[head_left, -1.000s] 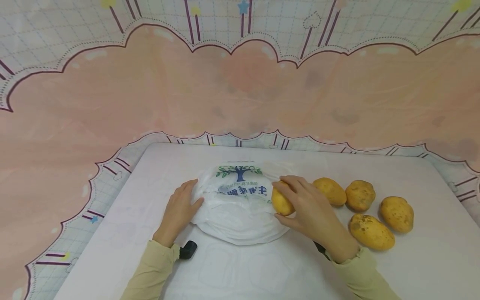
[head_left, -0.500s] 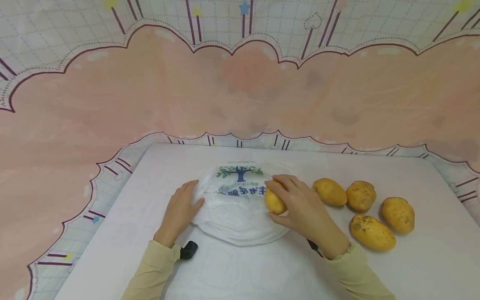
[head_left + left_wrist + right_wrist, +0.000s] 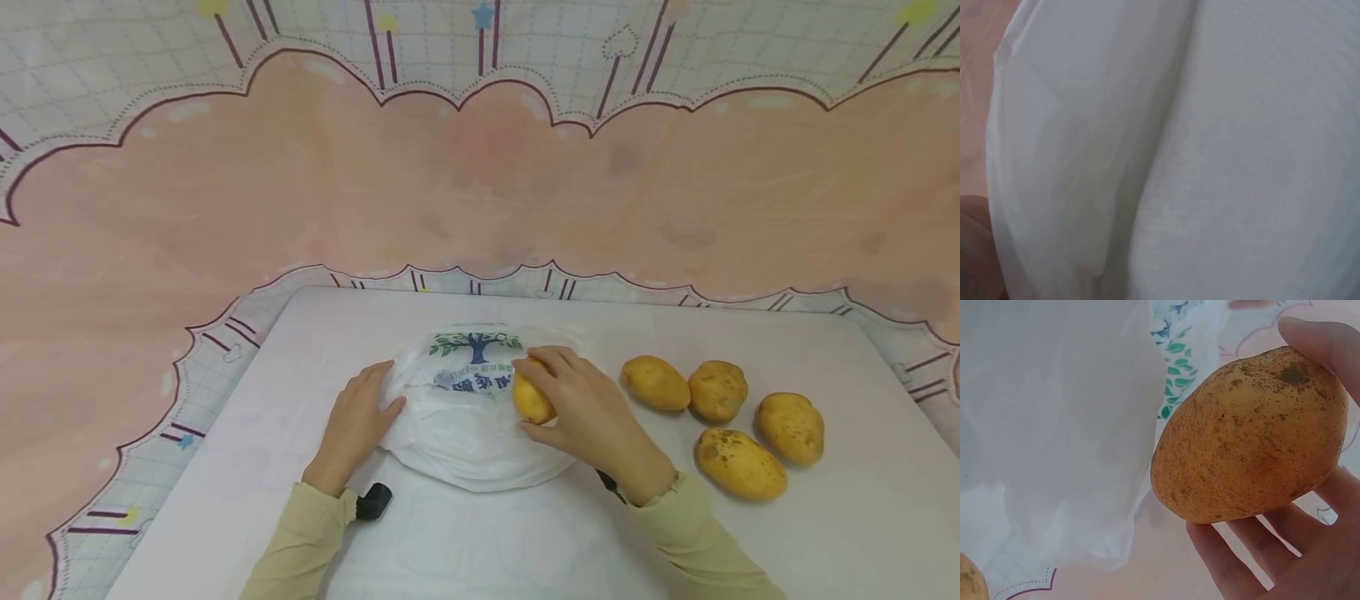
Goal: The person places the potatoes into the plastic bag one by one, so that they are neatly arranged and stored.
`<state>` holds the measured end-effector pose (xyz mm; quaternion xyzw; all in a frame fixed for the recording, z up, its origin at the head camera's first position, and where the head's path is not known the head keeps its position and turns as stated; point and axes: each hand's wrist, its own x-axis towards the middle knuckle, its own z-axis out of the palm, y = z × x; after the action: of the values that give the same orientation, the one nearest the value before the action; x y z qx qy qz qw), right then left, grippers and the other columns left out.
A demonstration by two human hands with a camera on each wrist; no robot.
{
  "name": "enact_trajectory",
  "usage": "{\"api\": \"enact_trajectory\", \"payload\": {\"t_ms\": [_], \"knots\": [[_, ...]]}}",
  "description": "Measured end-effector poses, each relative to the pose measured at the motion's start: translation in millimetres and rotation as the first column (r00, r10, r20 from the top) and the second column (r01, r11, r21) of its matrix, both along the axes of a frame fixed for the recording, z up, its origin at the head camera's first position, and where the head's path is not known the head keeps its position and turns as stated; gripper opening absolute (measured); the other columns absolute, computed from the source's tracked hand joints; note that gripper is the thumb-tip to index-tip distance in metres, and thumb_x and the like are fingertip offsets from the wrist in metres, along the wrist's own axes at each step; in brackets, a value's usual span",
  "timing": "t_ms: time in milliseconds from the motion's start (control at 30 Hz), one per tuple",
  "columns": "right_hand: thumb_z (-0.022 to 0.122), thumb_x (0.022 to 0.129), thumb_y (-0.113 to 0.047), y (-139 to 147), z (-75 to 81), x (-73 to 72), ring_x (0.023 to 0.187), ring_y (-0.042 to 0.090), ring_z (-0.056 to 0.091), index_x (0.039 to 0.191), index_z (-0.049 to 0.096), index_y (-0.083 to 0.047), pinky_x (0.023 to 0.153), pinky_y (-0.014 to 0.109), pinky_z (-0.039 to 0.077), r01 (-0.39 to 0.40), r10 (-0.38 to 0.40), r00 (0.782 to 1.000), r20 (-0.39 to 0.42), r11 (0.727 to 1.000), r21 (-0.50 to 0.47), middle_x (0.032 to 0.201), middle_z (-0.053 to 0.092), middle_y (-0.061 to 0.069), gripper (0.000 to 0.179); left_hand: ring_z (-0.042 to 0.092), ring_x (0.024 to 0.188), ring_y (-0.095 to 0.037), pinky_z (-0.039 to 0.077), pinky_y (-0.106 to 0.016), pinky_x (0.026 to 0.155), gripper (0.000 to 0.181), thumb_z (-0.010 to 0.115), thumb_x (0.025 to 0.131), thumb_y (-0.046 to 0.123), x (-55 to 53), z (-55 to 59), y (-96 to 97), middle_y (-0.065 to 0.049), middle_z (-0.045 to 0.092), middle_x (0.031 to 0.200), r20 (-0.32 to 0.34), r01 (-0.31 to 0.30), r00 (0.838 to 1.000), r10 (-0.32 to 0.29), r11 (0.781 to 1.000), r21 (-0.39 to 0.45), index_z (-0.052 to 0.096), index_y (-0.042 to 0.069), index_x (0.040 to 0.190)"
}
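Note:
My right hand grips a yellow potato over the right part of a white plastic bag. In the right wrist view the potato shows brown specks and a dark patch, held between the thumb and the fingers. The bag lies spread on the table, printed with a blue and green tree and lettering. My left hand rests against the bag's left edge, fingers fairly straight and thumb toward the bag. White bag film fills much of the left wrist view, with a bit of the hand at lower left.
Right of the bag lie several loose potatoes: one at the back, one beside it, one at the far right and a longer one in front. A patterned cloth hangs behind the white table.
My right hand has moved left over the bag with the potato in its grip. The left hand has stayed at the bag's edge, and the other potatoes have not moved.

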<state>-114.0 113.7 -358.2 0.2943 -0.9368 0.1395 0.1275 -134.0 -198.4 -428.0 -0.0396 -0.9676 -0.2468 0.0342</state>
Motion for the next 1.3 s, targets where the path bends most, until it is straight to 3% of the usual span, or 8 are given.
{"api": "enact_trajectory", "payload": {"t_ms": [333, 667, 1300], "knots": [[0.087, 0.073, -0.034, -13, 0.4, -7.4, 0.121, 0.025, 0.055, 0.129, 0.064, -0.015, 0.092, 0.042, 0.057, -0.045, 0.045, 0.999, -0.019, 0.999, -0.031, 0.128, 0.061, 0.007, 0.064, 0.039, 0.138, -0.043, 0.034, -0.058, 0.113, 0.059, 0.063, 0.097, 0.021, 0.8, 2.2, -5.1, -0.024, 0.043, 0.149, 0.010, 0.009, 1.000, -0.009, 1.000, 0.012, 0.041, -0.001, 0.147], [0.087, 0.073, -0.034, -23, 0.7, -15.0, 0.121, 0.025, 0.055, 0.130, 0.063, -0.015, 0.095, 0.043, 0.055, -0.072, 0.072, 0.997, -0.001, 0.997, -0.029, 0.129, 0.061, 0.008, 0.064, 0.043, 0.136, -0.042, 0.037, -0.057, 0.112, 0.054, 0.065, 0.095, 0.012, 2.4, 2.3, -7.0, -0.024, 0.048, 0.145, -0.034, 0.003, 0.999, -0.001, 0.999, 0.053, 0.045, -0.001, 0.144], [0.085, 0.075, -0.037, -43, 2.8, -26.5, 0.120, 0.024, 0.055, 0.131, 0.063, -0.015, 0.092, 0.041, 0.056, -0.068, 0.069, 0.997, 0.047, 0.998, -0.012, 0.130, 0.061, 0.007, 0.063, 0.047, 0.134, -0.041, 0.039, -0.054, 0.112, 0.050, 0.067, 0.092, 0.005, -1.2, 5.7, -1.0, -0.023, 0.053, 0.142, -0.057, -0.005, 0.998, 0.012, 0.993, 0.122, 0.052, 0.000, 0.139]]}}
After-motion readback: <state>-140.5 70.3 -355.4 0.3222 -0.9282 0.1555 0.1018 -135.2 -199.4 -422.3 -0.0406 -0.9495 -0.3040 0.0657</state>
